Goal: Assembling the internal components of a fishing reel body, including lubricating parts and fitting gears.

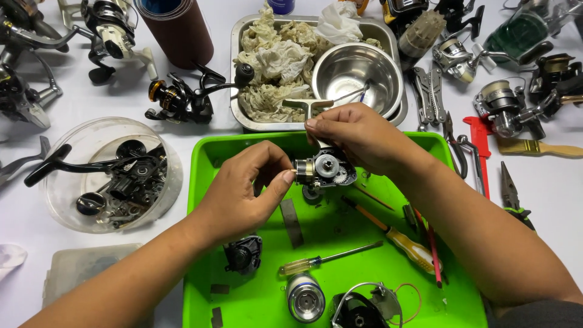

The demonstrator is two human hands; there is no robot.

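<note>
Here, a small opened fishing-reel body of black and silver metal with bare gears [325,169] is held just above the bright green plastic tray [203,182], between both hands. The right hand [358,136] closes its grip around the body's upper back, near the pale T-shaped reel foot [311,107] that sticks up behind the fingers. The left hand [243,188] pinches thumb and forefinger together at the brass-coloured end on the body's left side; whether a tiny part sits in that pinch I cannot tell.

The body looks stiff, compact and dense for its size, probably slick with grease, and the exposed gears seem delicate. The solid frame and the foot look the safest places to hold it, rather than the gear face.

In the tray lie a yellow-handled screwdriver [404,243], a thinner clear-handled screwdriver [328,258], a silver spool [305,297] and a black side cover [243,254]. Beyond it stands a steel pan with crumpled rags [238,91] and a steel bowl [357,70]. A clear plastic tub of black reel parts [91,140] sits to the left on the white surface [552,182], crowding the edges.
</note>
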